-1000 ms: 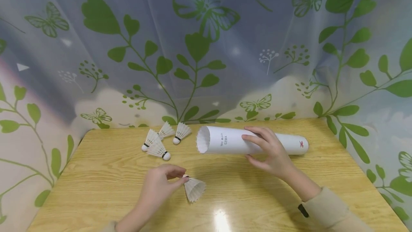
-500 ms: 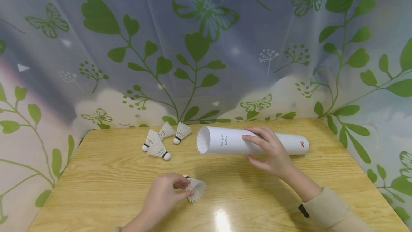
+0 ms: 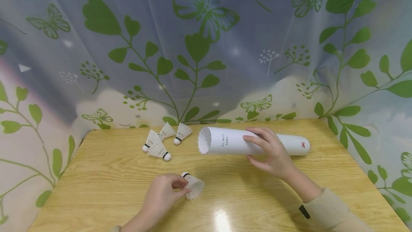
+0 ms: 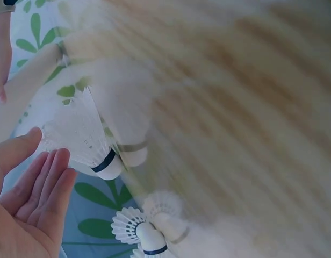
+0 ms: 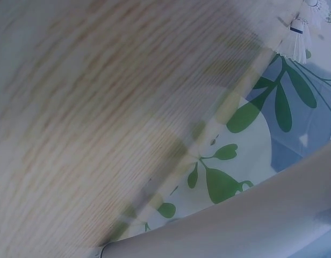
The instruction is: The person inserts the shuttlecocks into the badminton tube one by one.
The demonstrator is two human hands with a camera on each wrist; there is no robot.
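Near the front of the table, my left hand (image 3: 165, 192) pinches a white feather shuttlecock (image 3: 195, 187) by its skirt, between thumb and fingers. Its black-banded cork points away and to the left, and the skirt opens toward the lower right. In the left wrist view the shuttlecock (image 4: 82, 134) shows side-on, its rim by my fingertips. My right hand (image 3: 270, 151) grips a white cardboard shuttlecock tube (image 3: 231, 140) around its middle. The tube lies sideways, its mouth facing left with a feather skirt showing inside. Only the tube (image 5: 235, 209), not the hand, appears in the right wrist view.
Several loose shuttlecocks (image 3: 157, 149) lie in a group at the back left of the wooden table (image 3: 103, 182), with one shuttlecock (image 3: 182, 133) slightly apart, left of the tube's mouth. A leaf-patterned curtain (image 3: 206, 63) hangs behind the table and along its sides.
My left fingers have shifted from the shuttlecock's cork to its skirt, and the shuttlecock has turned and moved slightly. My right hand and the tube have stayed nearly still.
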